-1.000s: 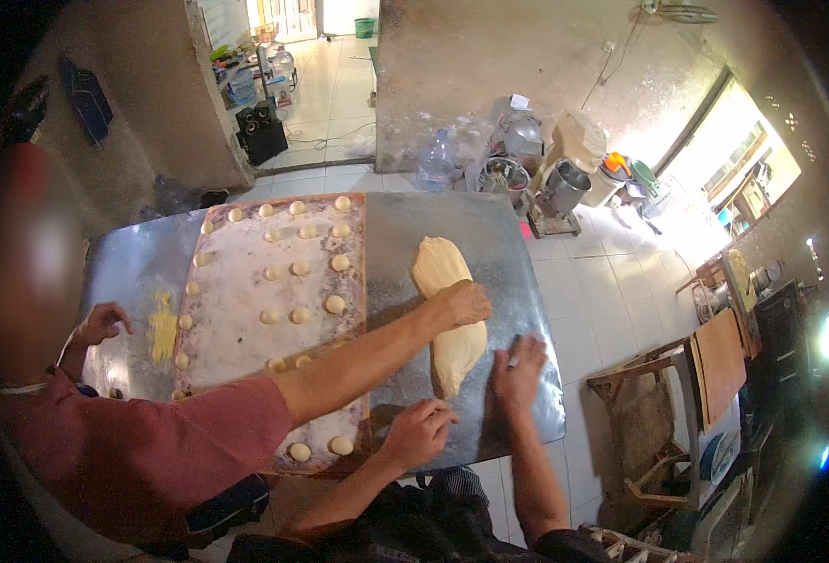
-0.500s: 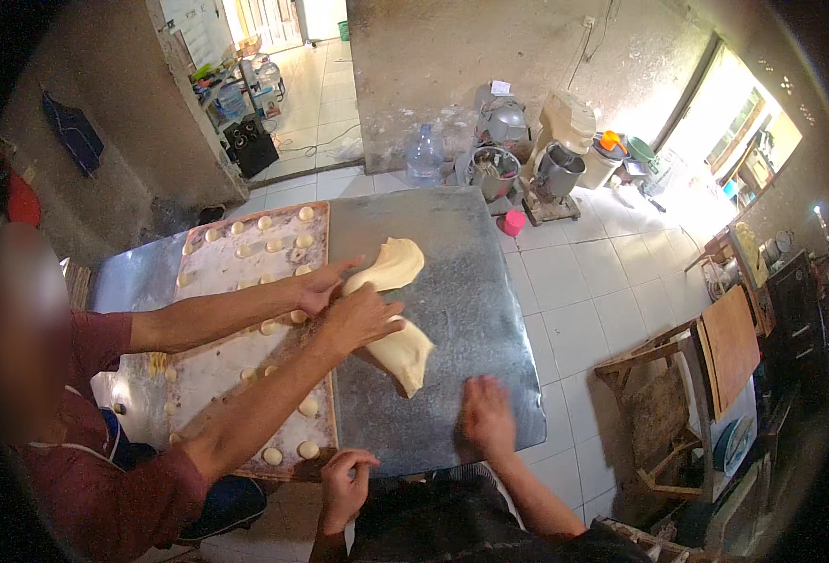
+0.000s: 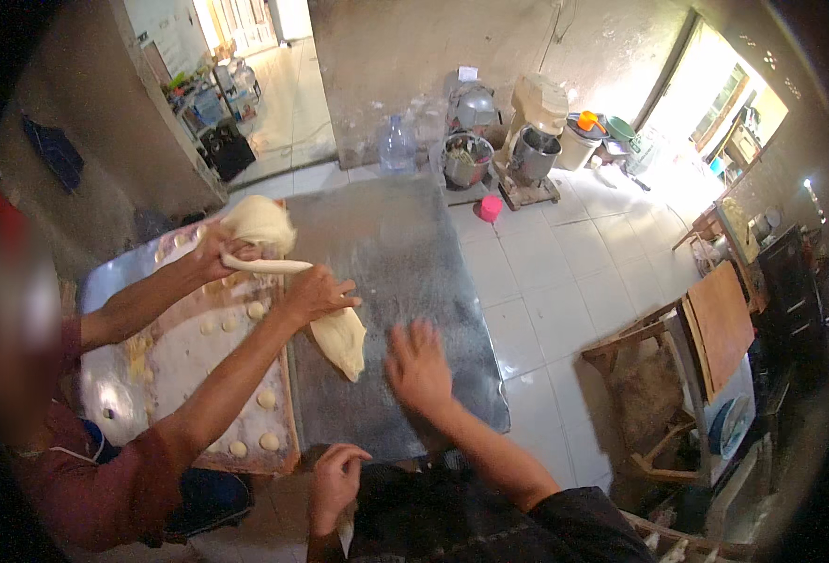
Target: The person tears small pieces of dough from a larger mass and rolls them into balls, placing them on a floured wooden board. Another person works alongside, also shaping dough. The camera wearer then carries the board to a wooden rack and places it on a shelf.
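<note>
My right hand point(image 3: 417, 368) is open over the metal tabletop point(image 3: 382, 235), fingers spread and slightly blurred. It is nearest to the hanging end of a pale dough piece point(image 3: 339, 342); a gap separates them. At the table's near edge, my left hand point(image 3: 337, 480) is loosely closed with nothing visible in it. On the left, a co-worker's hands hold the dough, one point(image 3: 213, 253) under a large lump point(image 3: 260, 223), the other point(image 3: 314, 296) gripping the lower piece. A stretched strip of dough runs between those two hands.
Several small dough balls point(image 3: 266, 399) sit on a floured board point(image 3: 217, 375) at the table's left. Beyond the table stand mixers with metal bowls point(image 3: 535, 150), a water bottle point(image 3: 398, 145) and a pink cup point(image 3: 491, 207) on the floor. A wooden stand point(image 3: 635, 394) is at right.
The co-worker has swung the dough lump left over the board, stretching a strip. My right hand has moved left and away from me across the tabletop. My left hand stays near the edge.
</note>
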### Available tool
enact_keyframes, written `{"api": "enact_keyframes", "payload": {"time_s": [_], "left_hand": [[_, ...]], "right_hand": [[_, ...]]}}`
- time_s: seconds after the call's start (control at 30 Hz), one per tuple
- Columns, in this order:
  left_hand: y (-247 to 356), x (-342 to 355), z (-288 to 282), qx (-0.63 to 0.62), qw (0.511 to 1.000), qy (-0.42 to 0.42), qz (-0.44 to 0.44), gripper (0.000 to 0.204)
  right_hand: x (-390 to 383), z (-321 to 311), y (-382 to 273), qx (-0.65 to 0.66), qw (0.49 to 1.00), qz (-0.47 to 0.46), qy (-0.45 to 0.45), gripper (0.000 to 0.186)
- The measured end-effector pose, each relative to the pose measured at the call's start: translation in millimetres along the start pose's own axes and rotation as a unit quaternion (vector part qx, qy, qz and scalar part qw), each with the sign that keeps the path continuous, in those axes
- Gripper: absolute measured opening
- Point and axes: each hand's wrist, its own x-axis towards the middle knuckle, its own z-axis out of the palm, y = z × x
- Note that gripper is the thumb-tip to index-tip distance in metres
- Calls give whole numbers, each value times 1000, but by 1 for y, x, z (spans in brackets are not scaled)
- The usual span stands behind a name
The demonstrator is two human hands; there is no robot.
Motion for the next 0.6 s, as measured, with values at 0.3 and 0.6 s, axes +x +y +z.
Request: {"api": "enact_keyframes", "payload": {"time_s": [0.3,0.6], "left_hand": [[0,5,0,11,1000,13,-3,13],[9,13,8,-30,999,19,-4,15]], "right_hand": [[19,2,13,5,999,-5,38,56],[20,-6,43,-13,1000,-18,-9,53]]}}
